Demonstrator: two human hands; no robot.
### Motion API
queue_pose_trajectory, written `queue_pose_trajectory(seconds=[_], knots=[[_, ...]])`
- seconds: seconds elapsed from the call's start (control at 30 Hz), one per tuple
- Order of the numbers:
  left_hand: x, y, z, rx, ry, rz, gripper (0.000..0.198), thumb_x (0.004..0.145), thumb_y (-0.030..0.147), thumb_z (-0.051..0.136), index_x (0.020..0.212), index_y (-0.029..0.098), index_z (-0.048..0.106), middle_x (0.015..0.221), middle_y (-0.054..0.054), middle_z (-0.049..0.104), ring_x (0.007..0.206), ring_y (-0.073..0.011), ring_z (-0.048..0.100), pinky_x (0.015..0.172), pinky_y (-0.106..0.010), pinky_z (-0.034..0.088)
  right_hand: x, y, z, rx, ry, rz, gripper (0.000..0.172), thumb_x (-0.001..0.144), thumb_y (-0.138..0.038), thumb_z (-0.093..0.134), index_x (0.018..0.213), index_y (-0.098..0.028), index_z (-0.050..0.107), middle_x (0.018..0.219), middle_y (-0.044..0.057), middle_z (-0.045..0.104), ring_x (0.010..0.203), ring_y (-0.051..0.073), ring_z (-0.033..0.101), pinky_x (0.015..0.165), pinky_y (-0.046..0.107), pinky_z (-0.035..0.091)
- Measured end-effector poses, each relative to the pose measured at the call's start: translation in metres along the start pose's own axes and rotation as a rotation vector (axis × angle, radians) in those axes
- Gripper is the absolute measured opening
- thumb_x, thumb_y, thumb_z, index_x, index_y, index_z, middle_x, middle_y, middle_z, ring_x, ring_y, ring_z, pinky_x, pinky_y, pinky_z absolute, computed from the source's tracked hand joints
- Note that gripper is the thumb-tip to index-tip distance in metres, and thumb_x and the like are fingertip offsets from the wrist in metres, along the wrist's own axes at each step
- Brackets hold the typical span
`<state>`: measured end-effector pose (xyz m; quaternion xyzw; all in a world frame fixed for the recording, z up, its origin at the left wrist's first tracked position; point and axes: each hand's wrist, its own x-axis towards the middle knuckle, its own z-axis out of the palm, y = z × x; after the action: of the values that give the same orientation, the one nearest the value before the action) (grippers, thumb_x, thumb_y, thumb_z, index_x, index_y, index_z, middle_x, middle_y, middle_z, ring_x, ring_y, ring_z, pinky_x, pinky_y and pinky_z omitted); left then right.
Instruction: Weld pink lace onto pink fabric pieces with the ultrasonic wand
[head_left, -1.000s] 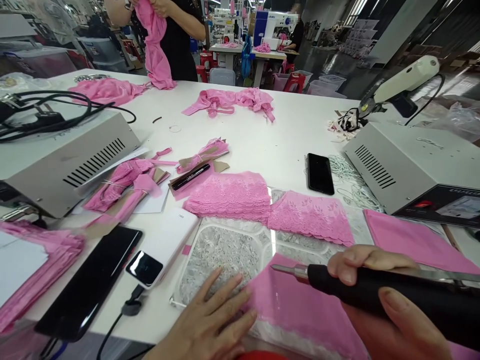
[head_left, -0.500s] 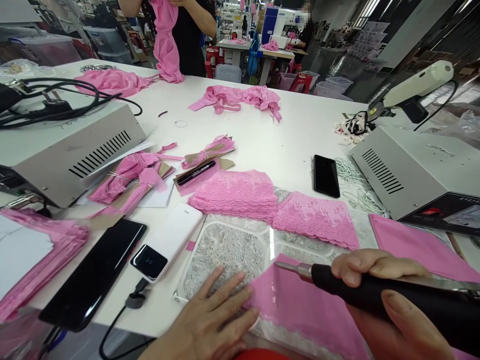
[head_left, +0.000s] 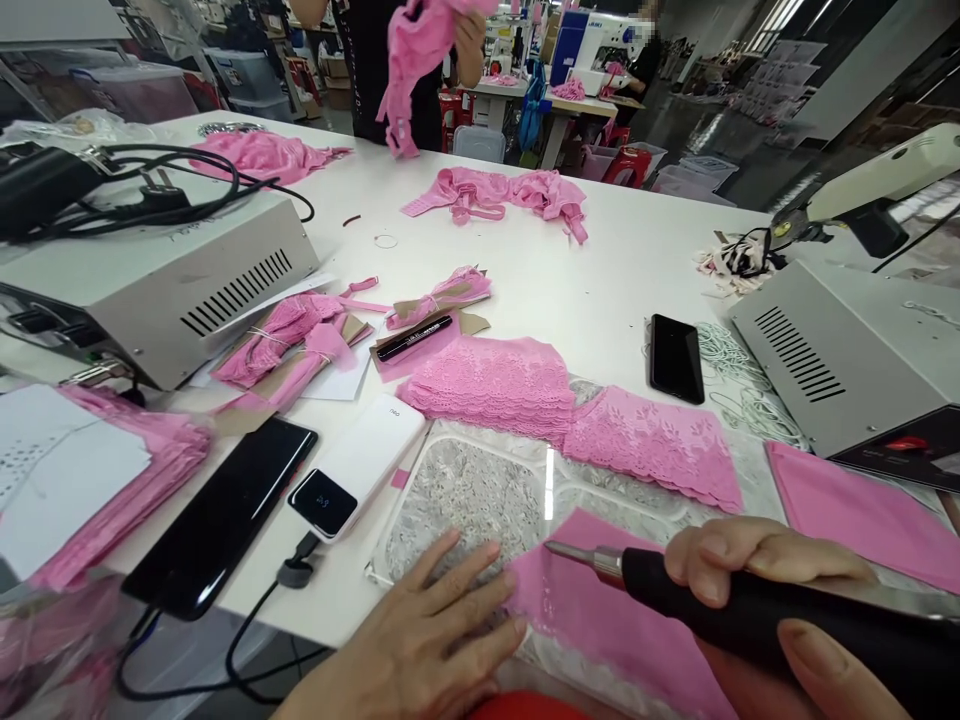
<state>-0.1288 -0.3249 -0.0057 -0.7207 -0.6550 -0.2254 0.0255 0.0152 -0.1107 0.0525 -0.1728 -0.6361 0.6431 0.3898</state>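
My left hand point(head_left: 435, 630) lies with fingers spread, its fingertips on the left edge of a pink fabric piece point(head_left: 600, 610). That piece rests on a clear, grey-marbled plate point(head_left: 480, 490). In my right hand point(head_left: 757, 570) is a black-handled pen tool point(head_left: 750, 610) with a pointed metal tip. The tip is at the fabric's upper left edge, just beyond my left fingers; whether it touches the cloth I cannot tell. Behind the fabric lie a stack of pink lace pieces point(head_left: 495, 385) and a second lace pile point(head_left: 660, 445).
Grey vented boxes stand at left point(head_left: 165, 290) and right point(head_left: 855, 360). A white power bank point(head_left: 375, 450) and black phone point(head_left: 225, 510) lie left, another phone point(head_left: 675, 355) right. Across the table point(head_left: 555, 290), a person point(head_left: 375, 80) holds a pink garment point(head_left: 412, 75).
My view has swung slightly left. The tool's tip has moved a little left and nearer me along the fabric edge. Across the table, the person has shifted the held garment.
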Motion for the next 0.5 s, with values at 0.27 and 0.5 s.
queue_pose_trajectory(seconds=[0.27,0.5], knots=[[0.0,0.0,-0.004,-0.011,-0.018,-0.005,0.032,0.092,0.022,0.064,0.124,0.02,0.062,0.133,-0.006,0.063,0.141,-0.0233,0.041,0.121,-0.048,0.024,0.001,0.006,-0.005,0.017,-0.035,-0.054,0.015,0.081,-0.036,0.07,0.086,-0.023,0.064,0.076,0.002,0.058,0.062,0.014,0.055,0.061,0.032,0.058],[-0.002,0.001,-0.004,-0.021,-0.029,-0.016,0.032,0.092,0.025,0.064,0.124,0.02,0.061,0.133,-0.005,0.063,0.14,-0.0234,0.043,0.12,-0.048,0.024,-0.003,0.005,0.012,0.087,-0.096,-0.052,0.012,0.085,-0.035,0.065,0.09,-0.024,0.063,0.076,0.001,0.057,0.057,0.012,0.053,0.057,0.029,0.056]])
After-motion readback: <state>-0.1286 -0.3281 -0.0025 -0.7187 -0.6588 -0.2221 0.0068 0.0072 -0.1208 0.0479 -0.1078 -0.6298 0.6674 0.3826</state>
